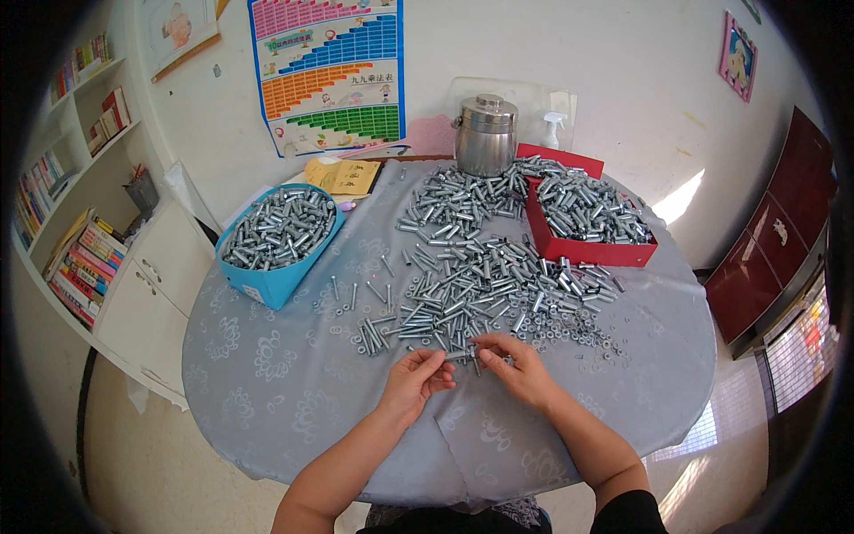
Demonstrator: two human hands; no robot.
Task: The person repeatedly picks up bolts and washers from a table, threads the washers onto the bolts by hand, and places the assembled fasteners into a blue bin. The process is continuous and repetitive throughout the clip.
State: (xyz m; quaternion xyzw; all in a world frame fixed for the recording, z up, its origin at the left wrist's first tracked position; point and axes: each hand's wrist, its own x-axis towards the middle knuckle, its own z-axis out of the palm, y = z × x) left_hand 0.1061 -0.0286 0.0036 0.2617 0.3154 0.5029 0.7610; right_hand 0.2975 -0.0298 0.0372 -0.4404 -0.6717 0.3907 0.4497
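Clearly, I have two loaded boxes on the worktop [342, 418], which wears a grey patterned cloth. On the left, a light-blue container [274, 295] is heaped to its rim with silvery metal fasteners [280, 228]; on the right, a red box [594, 254] is piled above its walls with similar shiny pieces [592, 210], and a red flat panel [574, 161] lies behind it. Between them I see a lidded steel canister [486, 142]; I cannot tell what it contains. A broad loose heap of fasteners [485, 285] spreads toward me, with small nuts and washers [578, 335] scattered at its right edge and a few slim bolts [388, 265] lying apart on the left. The metal piece I have in hand [458, 355] is a slim, silvery shank, lying roughly level just above the near edge of the heap. My left hand [413, 383] has its thumb and forefinger pinched together on the piece's left end, the other fingers loosely curled. My right hand [518, 370] has its fingers bent close at the opposite end, nearly together; whether they grip it, I cannot tell.
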